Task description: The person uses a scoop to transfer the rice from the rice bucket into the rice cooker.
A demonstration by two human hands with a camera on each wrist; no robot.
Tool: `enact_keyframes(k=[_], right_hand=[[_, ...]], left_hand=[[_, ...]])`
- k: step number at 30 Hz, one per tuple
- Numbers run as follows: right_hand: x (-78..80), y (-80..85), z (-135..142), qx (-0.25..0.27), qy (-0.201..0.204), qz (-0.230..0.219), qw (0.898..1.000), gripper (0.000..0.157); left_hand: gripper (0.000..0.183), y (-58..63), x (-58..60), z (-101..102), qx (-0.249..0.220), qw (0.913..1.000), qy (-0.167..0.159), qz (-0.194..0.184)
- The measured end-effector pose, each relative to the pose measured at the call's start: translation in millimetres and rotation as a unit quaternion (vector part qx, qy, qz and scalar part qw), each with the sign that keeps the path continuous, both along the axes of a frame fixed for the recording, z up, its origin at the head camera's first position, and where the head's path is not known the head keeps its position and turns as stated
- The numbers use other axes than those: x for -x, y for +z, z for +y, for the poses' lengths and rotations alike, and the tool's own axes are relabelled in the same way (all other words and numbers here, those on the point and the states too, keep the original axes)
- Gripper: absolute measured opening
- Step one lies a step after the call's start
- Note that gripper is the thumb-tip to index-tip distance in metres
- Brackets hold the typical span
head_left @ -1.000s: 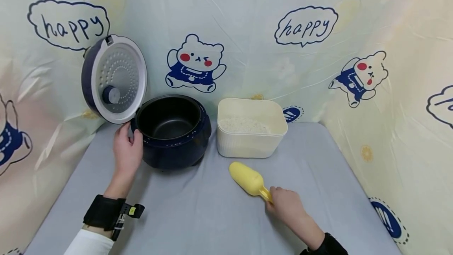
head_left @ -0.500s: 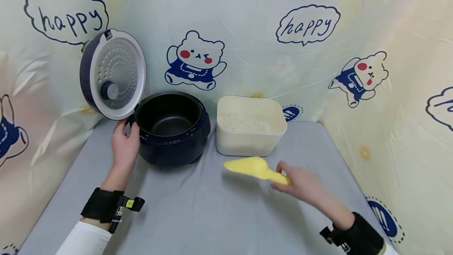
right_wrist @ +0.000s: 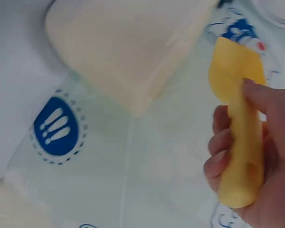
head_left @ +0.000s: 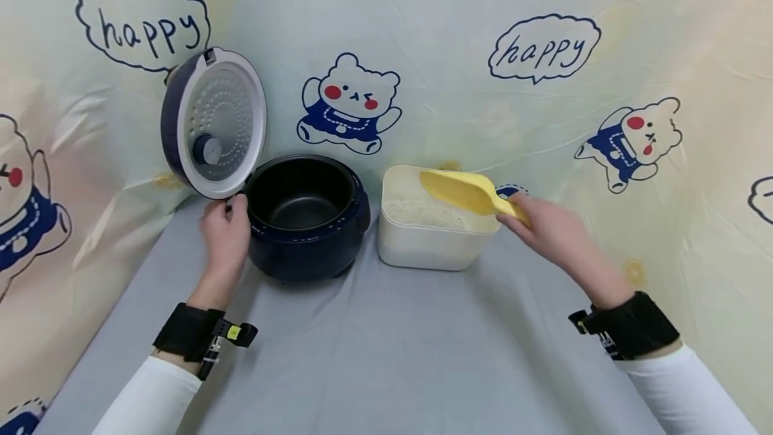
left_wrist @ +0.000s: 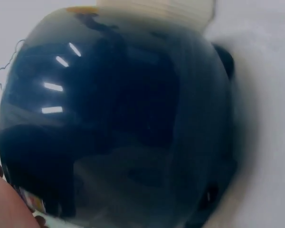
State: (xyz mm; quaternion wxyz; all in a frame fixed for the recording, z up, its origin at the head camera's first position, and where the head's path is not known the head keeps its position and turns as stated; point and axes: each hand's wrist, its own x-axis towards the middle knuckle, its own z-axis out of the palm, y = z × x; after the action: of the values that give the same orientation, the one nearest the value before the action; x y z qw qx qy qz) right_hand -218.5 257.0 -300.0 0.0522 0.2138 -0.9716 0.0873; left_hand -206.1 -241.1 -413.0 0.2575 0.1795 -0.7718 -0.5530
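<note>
A dark blue rice cooker [head_left: 304, 257] stands on the table with its lid [head_left: 220, 123] raised and its black inner pot bare. At the cooker's left side, below the lid, my left hand [head_left: 226, 237] grips its edge; the cooker's glossy body [left_wrist: 109, 118] fills most of the left wrist view. My right hand [head_left: 549, 230] holds a yellow scoop [head_left: 465, 192] by the handle. Fingers and thumb wrap that handle in the right wrist view. The scoop's blade is above a cream plastic bin [head_left: 435, 250] holding white grains [head_left: 423, 212], tilted down to the left.
The cooker and bin stand side by side, a narrow gap between them. Grey cloth [head_left: 374, 354] covers the table in front of them. A printed curtain [head_left: 435, 39] with bears and speech bubbles hangs close behind and along both sides.
The right hand has lifted the scoop from low over the table, turned it, and carried it up and back over the bin. The left hand has stayed at the cooker. The view has shifted slightly.
</note>
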Motion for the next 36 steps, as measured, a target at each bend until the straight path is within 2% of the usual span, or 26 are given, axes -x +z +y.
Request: enact_keyframes(k=[2, 5, 9, 15, 21, 27, 31, 36], right_hand=[[11.6, -2.5, 0.4, -0.020, -0.014, -0.023, 0.999, 0.031], [27.7, -6.3, -0.9, -0.056, -0.023, -0.049, 0.997, 0.034], [46.2, -9.3, -4.0, -0.106, -0.031, -0.068, 0.992, 0.039], [63.2, -8.9, -8.3, -0.134, -0.055, -0.095, 0.985, 0.046], [70.5, -15.9, -11.1, -0.130, -0.060, -0.122, 0.982, 0.046], [74.2, -28.5, -16.8, -0.118, -0.090, -0.135, 0.980, 0.044], [76.1, -27.7, -24.0, -0.098, -0.106, -0.158, 0.977, 0.040], [79.8, -24.9, -32.2, -0.079, -0.099, -0.178, 0.976, 0.045]], left_hand=[[0.052, 1.7, 3.5, 3.3, -0.048, 0.9988, -0.007, 0.004], [0.060, 2.3, 7.4, 7.5, -0.134, 0.9906, -0.026, 0.002], [0.057, -0.8, 11.4, 12.0, -0.180, 0.9832, -0.025, 0.020], [0.049, -4.4, 15.4, 13.8, -0.182, 0.9821, 0.001, 0.049], [0.050, -6.6, 17.1, 14.7, -0.206, 0.9771, -0.011, 0.050], [0.050, -7.8, 13.4, 15.2, -0.203, 0.9779, -0.015, 0.049], [0.050, -7.4, 12.7, 14.9, -0.196, 0.9788, -0.016, 0.055], [0.050, -6.4, 15.6, 15.6, -0.192, 0.9799, -0.015, 0.052]])
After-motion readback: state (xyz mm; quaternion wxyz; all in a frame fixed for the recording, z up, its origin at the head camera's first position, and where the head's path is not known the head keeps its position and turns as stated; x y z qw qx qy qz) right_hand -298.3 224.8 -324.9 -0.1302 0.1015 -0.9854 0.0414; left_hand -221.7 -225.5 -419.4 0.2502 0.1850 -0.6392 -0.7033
